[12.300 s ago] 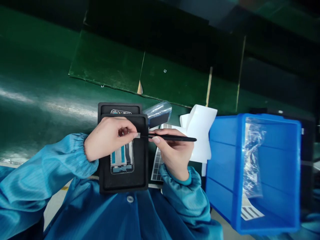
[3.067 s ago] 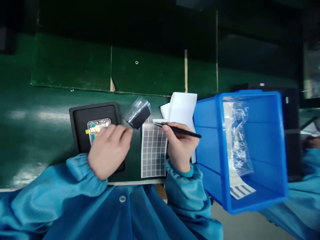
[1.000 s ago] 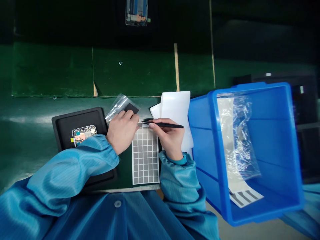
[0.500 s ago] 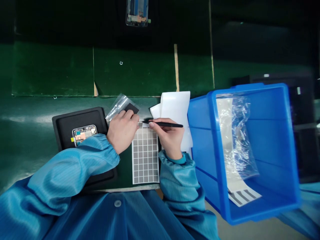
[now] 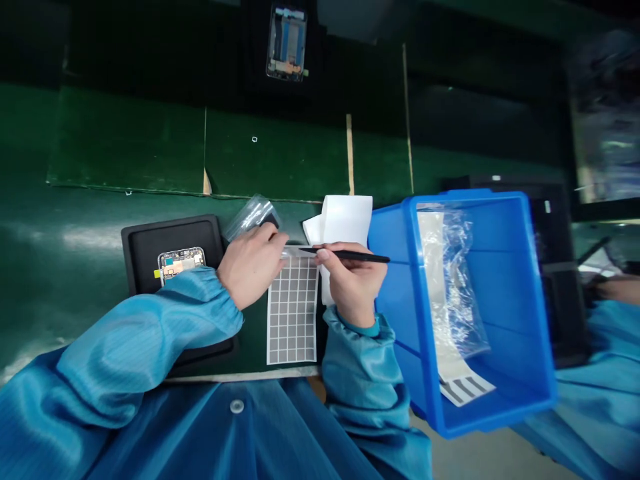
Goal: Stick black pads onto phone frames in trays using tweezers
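A white sheet of grey square stickers [image 5: 293, 313] lies at the table's front edge. My left hand [image 5: 255, 263] is closed at its top left corner, with fingers curled and the fingertips partly hidden. My right hand [image 5: 355, 283] grips black tweezers [image 5: 360, 255], their tips pointing left over the sheet's top edge. Whether the tips pinch anything is too small to tell. A clear plastic bag [image 5: 254, 212] with something dark in it sits just beyond my left hand. Under my left forearm, a black tray [image 5: 143, 250] holds an opened phone [image 5: 180, 261], partly covered by my sleeve.
White paper sheets [image 5: 347, 217] lie behind my right hand. On the right, a blue bin [image 5: 510, 280] holds clear plastic and backing strips. Another opened phone [image 5: 287, 47] lies at the far side. A co-worker's sleeve [image 5: 600, 373] shows at the right edge.
My right hand and the tweezers have moved right, away from the left hand. The left hand has shifted slightly right. The whole view has shifted, showing more of the right side.
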A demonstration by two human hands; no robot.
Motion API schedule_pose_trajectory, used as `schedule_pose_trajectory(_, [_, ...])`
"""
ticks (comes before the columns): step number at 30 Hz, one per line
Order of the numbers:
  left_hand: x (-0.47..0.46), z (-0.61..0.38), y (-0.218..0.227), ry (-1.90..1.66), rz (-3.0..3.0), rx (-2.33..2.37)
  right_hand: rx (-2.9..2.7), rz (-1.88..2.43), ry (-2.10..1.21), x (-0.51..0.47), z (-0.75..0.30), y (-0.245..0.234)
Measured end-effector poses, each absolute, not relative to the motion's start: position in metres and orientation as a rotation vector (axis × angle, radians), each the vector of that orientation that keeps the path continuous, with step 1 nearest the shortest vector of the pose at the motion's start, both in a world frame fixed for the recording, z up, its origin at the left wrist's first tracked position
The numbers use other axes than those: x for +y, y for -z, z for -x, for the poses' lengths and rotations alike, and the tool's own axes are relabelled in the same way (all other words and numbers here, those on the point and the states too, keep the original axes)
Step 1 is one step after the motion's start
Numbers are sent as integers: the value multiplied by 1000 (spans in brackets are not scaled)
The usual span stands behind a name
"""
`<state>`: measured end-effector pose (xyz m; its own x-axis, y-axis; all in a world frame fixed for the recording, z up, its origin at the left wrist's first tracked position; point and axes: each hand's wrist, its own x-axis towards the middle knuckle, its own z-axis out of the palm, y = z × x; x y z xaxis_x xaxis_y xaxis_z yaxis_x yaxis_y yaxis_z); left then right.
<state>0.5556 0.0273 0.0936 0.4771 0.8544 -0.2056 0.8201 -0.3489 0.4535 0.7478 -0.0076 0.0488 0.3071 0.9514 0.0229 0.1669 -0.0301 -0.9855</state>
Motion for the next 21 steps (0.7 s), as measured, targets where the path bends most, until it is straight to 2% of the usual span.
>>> schedule_pose_trajectory(6, [21,-524,-117,-418,-1995,1282,-1136,1398,-930,-16,-729,-71])
schedule_pose_trajectory(21, [-2,-443,-117,-538,-1719,1379,-1171,1358,-1224,-26,-652,-71])
